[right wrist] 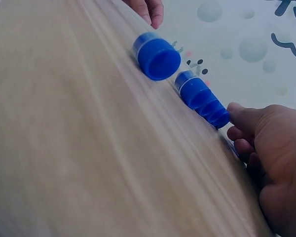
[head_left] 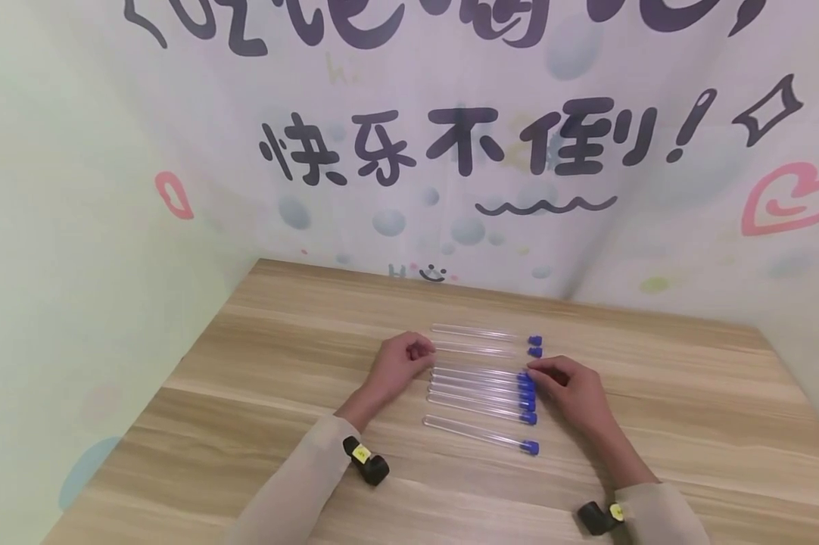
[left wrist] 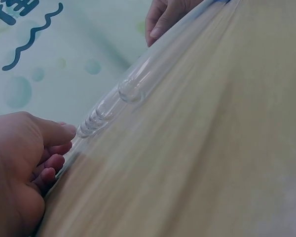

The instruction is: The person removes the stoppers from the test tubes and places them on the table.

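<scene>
Several clear test tubes with blue caps lie side by side on the table. Two test tubes point(head_left: 478, 333) lie at the back, a close group point(head_left: 478, 393) in the middle and a single test tube point(head_left: 478, 433) nearest me. My left hand point(head_left: 403, 365) is at the rounded ends, its thumb tip against the grouped tubes point(left wrist: 91, 123) in the left wrist view. At the other end, my right hand point(head_left: 576, 393) has its fingertips at the farthest blue cap point(right wrist: 219, 118) of the group. Whether either hand pinches a tube cannot be told. Both hands' fingers are bent.
The wood-grain table point(head_left: 280, 363) meets a white printed cloth point(head_left: 409, 219) along its back edge, with another pale cloth point(head_left: 76, 227) on the left. Black wrist cameras point(head_left: 375, 469) sit at both sleeves.
</scene>
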Available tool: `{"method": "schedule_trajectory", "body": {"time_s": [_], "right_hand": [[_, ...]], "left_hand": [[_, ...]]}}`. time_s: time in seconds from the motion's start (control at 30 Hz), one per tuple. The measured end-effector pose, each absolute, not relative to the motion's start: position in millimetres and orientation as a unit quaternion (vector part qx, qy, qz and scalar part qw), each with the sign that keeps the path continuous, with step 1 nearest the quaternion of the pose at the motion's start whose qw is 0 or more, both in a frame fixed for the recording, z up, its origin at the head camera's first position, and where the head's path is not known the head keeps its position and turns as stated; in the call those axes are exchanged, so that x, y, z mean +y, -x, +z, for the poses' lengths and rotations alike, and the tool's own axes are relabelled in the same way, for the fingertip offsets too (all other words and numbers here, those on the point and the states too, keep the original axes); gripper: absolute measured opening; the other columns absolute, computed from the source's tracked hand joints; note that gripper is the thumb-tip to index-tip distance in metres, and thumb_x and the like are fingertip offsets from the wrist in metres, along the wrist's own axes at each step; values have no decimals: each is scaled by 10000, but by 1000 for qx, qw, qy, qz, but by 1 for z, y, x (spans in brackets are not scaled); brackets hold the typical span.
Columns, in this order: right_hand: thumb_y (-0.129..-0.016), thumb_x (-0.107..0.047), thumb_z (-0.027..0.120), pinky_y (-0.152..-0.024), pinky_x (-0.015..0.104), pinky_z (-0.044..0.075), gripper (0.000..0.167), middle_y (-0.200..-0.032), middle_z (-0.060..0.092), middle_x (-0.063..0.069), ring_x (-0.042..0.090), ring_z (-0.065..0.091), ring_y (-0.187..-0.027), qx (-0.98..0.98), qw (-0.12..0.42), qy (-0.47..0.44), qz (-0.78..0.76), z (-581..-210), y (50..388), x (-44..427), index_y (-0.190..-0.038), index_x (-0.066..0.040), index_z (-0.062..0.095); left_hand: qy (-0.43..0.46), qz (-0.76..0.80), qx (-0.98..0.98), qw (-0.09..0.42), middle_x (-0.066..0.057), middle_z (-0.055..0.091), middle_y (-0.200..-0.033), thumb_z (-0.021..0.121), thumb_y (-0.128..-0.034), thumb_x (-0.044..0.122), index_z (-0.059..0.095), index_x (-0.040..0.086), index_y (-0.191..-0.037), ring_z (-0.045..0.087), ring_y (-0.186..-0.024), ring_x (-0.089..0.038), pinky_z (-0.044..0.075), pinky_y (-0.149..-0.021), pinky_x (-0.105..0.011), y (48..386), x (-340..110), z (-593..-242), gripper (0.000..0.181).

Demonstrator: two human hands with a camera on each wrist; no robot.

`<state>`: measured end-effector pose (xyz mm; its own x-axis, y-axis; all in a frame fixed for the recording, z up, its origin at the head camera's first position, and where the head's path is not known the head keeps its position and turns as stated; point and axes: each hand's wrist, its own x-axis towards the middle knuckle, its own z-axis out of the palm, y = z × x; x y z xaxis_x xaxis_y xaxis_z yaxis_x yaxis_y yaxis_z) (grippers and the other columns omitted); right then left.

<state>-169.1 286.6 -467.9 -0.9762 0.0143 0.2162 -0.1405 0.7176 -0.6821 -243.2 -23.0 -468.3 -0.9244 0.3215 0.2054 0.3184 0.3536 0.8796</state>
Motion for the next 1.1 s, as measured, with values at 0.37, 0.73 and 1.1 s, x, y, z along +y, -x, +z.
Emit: {"method": "schedule_trajectory", "body": {"time_s": [0.37,0.73,1.1], "right_hand": [[-917,-250,658,-689,215,453,158,-987,681,-39,140,568,-810,-920,108,-59,371,-467,170,288,-1036,-165,716],[-915,-172,661,-668,230,448,177,-989,666,-47,135,555,-796,-925,93,-88,359,-462,169,292,-1085,-162,710],[-890,-94,682,-606,246,407,186,-863,607,-47,145,504,-718,-933,90,-86,338,-462,170,288,-1067,-142,713]], "left_hand": [[-226,533,815,26,40,634,-823,759,-803,63,717,115,-960,564,-742,-126,476,-652,-259,248,-29,-468,171],[-257,499,827,24,44,646,-857,758,-803,63,729,92,-956,576,-758,-88,492,-687,-247,250,-29,-468,158],[-263,485,834,11,13,626,-859,749,-807,62,733,67,-950,568,-767,-108,490,-692,-243,248,-27,-467,145]]}}
